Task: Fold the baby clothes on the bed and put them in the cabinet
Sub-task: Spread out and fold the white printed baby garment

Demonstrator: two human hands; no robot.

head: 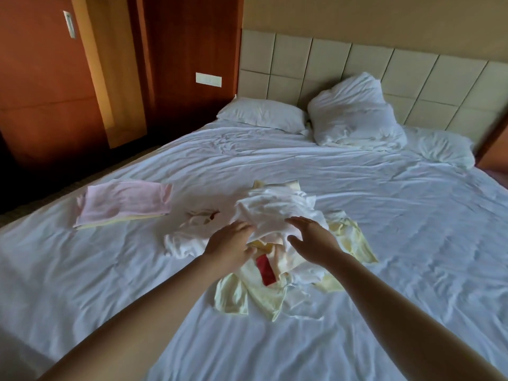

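We see the pile of baby clothes [275,273] lying loose in the middle of the frame, on the white sheet of the bed [384,215]. It is a jumble of pale yellow and white pieces, with a red tag [265,269] showing among them. A crumpled white garment [270,213] sits on top of the pile.

Our left hand [231,243] reaches in from the lower left. Its fingers and thumb are curled onto the near edge of that white garment, pinching the cloth. Our right hand [310,237] comes in from the lower right, spread wide with straight fingers. It holds nothing, and we cannot tell whether it touches the garment or hangs just above it.

Left of the pile, and apart from it, a folded pink garment [123,204] lies flat on the sheet. Between the two lies a small white piece with brown trim [192,229], unfolded.

At the upper left stands the wooden cabinet [41,92]. Its door is closed, with a metal handle [69,24] set into it, so we cannot see what it holds. Two white pillows [354,111] rest against the padded headboard [412,70] at the upper right.
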